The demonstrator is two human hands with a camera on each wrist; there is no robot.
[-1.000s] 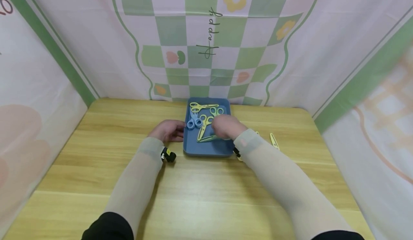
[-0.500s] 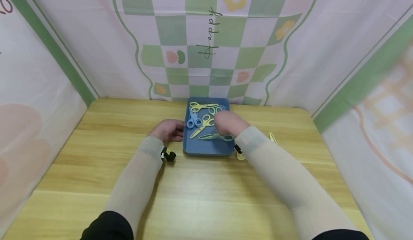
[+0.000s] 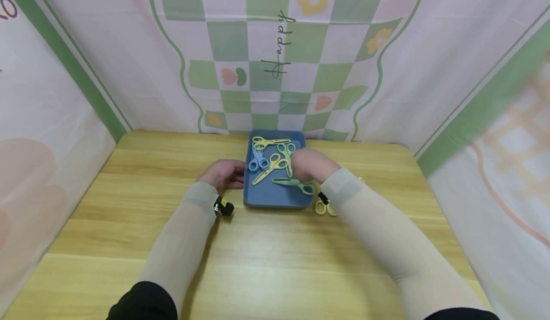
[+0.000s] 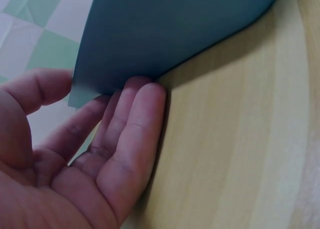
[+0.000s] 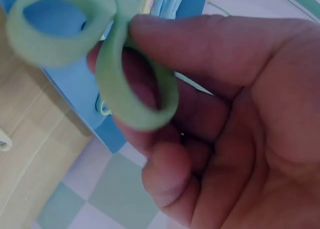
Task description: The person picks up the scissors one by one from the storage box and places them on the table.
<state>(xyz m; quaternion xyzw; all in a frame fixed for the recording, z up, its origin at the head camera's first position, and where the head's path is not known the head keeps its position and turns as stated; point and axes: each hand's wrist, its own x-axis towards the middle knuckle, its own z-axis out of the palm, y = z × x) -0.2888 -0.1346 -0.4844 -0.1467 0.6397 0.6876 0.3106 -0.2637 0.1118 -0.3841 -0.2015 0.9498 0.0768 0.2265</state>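
Observation:
My right hand (image 3: pixel 311 165) is over the right part of the blue tray (image 3: pixel 275 201). Between its thumb and fingers it pinches a pair of green scissors (image 3: pixel 292 182) by the handle, whose loops (image 5: pixel 135 109) show large in the right wrist view. Its fingertips are hidden in the head view. At the tray's left side, my left hand (image 3: pixel 225 173) holds the wall (image 4: pixel 175 29), thumb at the rim and fingers against the outside near the table. Inside the tray lie two yellow scissors (image 3: pixel 269 168), blue scissors (image 3: pixel 259 162) and another green pair (image 3: pixel 287 150).
Yellow scissors handles (image 3: pixel 321 208) show on the table right of the tray, partly under my right wrist. Another yellow tip (image 3: pixel 361 180) peeks out behind the forearm. A patterned cloth (image 3: pixel 266 48) hangs directly behind the wooden table (image 3: pixel 258 262).
My right hand has shifted right, and the green scissors have moved right with it, their handle swinging toward me. The front yellow scissors have turned slightly and moved left. The left hand stays put.

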